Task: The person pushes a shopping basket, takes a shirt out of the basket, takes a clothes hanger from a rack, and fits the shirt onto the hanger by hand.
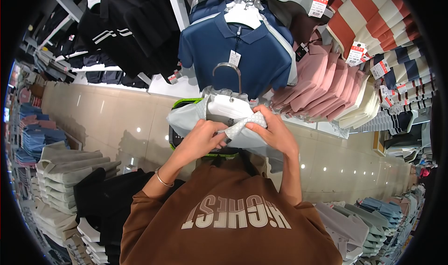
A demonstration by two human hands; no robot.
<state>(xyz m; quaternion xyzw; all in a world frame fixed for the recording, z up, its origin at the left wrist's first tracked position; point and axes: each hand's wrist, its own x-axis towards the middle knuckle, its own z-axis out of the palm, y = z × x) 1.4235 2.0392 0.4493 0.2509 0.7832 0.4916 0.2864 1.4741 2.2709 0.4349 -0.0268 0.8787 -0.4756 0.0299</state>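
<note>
A light grey shirt (pixel 189 118) with a white patterned collar (pixel 240 126) hangs on a white hanger (pixel 228 107) with a curved metal hook. My right hand (pixel 274 130) pinches the right side of the collar between thumb and fingers. On the other side, my left hand (pixel 201 139) has its fingers curled at the collar's front end; some fingertips are hidden by the cloth. A bracelet circles my left wrist. Just beyond the shirt, a navy polo shirt (pixel 233 55) with a hang tag is on a rack. Behind the grey shirt, a black and green object (pixel 175 141) is partly covered.
Pink shirts (pixel 322 76) and striped tops (pixel 373 15) hang at the right, with several price tags. Black garments (pixel 126 27) hang at the upper left. Grey clothes (pixel 58 181) hang at the lower left, and more garments (pixel 373 218) at the lower right. Shiny floor tiles (pixel 116 111) lie between.
</note>
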